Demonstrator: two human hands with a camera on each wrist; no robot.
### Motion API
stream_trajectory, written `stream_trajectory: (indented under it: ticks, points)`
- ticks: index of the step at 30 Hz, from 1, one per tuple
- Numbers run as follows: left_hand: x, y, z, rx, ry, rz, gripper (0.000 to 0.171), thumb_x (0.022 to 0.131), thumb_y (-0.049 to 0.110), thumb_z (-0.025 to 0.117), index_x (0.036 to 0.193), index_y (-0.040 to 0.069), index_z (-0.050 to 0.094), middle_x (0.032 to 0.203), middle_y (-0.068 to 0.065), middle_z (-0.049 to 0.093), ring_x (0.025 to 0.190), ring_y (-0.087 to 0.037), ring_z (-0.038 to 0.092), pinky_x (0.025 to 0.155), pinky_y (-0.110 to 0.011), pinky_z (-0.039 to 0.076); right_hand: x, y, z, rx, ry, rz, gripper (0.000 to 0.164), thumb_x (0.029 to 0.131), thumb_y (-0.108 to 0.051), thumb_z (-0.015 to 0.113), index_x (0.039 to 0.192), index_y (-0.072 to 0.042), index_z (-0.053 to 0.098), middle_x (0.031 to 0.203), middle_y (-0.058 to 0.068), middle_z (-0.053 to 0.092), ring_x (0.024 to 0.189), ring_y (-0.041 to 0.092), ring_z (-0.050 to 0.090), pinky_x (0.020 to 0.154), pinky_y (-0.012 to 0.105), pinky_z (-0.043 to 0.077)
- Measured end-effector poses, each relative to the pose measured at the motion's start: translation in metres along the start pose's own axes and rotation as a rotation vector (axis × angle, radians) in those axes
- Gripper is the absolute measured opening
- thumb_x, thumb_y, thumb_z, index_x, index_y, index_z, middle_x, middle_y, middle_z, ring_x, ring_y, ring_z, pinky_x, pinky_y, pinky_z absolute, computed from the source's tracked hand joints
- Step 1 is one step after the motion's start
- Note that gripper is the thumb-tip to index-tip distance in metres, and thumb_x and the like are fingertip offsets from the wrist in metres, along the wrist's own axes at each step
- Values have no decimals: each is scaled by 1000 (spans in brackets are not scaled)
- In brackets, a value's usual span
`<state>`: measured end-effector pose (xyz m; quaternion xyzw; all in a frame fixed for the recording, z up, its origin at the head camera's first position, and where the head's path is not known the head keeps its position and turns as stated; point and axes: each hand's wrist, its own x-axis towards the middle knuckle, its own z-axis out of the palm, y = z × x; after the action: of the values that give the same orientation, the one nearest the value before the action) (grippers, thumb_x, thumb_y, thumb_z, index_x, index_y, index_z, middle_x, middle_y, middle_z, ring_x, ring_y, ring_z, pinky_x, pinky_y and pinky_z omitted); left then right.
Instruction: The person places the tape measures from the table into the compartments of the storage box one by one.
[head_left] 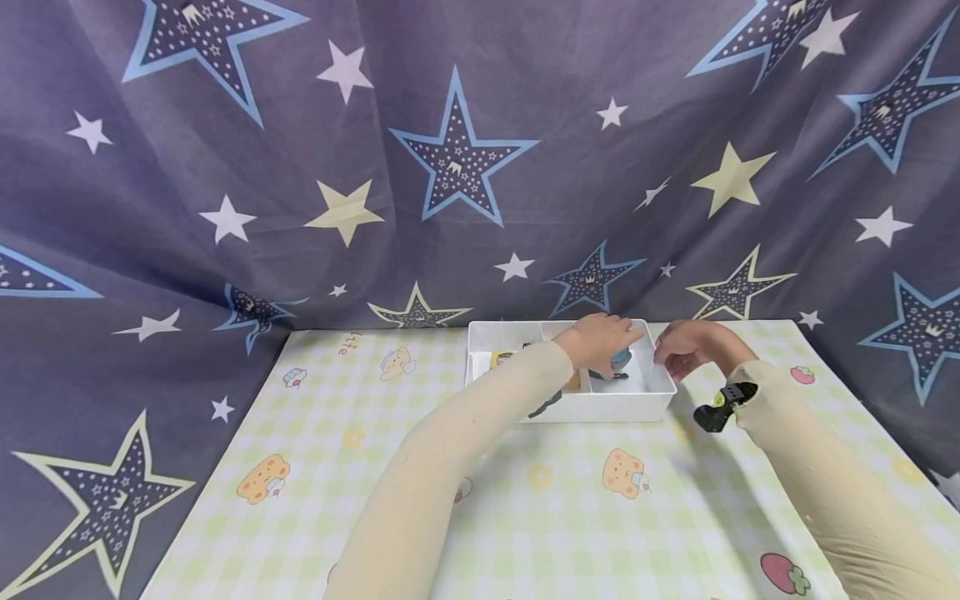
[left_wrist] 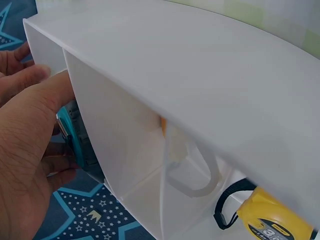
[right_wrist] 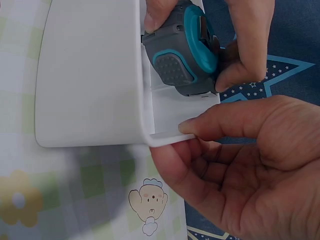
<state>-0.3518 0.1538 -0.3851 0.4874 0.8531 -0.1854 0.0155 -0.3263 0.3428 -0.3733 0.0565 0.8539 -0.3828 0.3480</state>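
My left hand (head_left: 600,343) reaches into the right-hand compartment of a white divided box (head_left: 600,407). Its fingers and thumb grip a grey and teal tape measure (right_wrist: 172,67), held tilted at the compartment's opening in the right wrist view. At the box's right end, my right hand (right_wrist: 235,160) pinches the rim of the end wall, thumb on the inside and fingers outside. A yellow tape measure (left_wrist: 272,215) with a black wrist strap lies in a compartment farther left.
The box stands at the back of a table (head_left: 360,517) with a green checked cloth, close against a dark star-patterned curtain (head_left: 420,275). A pale rounded loop (left_wrist: 205,187) shows in a middle compartment. A black wrist camera (head_left: 716,408) sits on the right wrist.
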Motion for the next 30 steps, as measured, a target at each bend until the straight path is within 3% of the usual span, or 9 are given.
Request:
stream_trajectory:
  ticks: [6,21,30]
  points:
    - [-1,-1,0,-6,-19,-13,80,91,48,71,154,22,28,150,1,47,138,-15,48,118,-29,35,0,-1,1,5,8,3,12,92,-1,55,83,-7,50,77,3,55,68,12,61,70,26,59]
    - [-1,2,-7,-31,-42,-31,64,92,31,66,148,22,36,144,-1,53,126,-18,58,106,-30,48,1,-1,1,6,3,5,14,93,-1,55,82,-7,50,77,3,55,68,12,61,70,26,59]
    - [2,3,-10,-70,-85,-62,73,93,31,69,156,24,32,145,0,54,115,-14,59,103,-28,49,-1,0,1,-10,21,5,12,92,-1,55,83,-7,50,81,4,54,71,13,60,72,26,59]
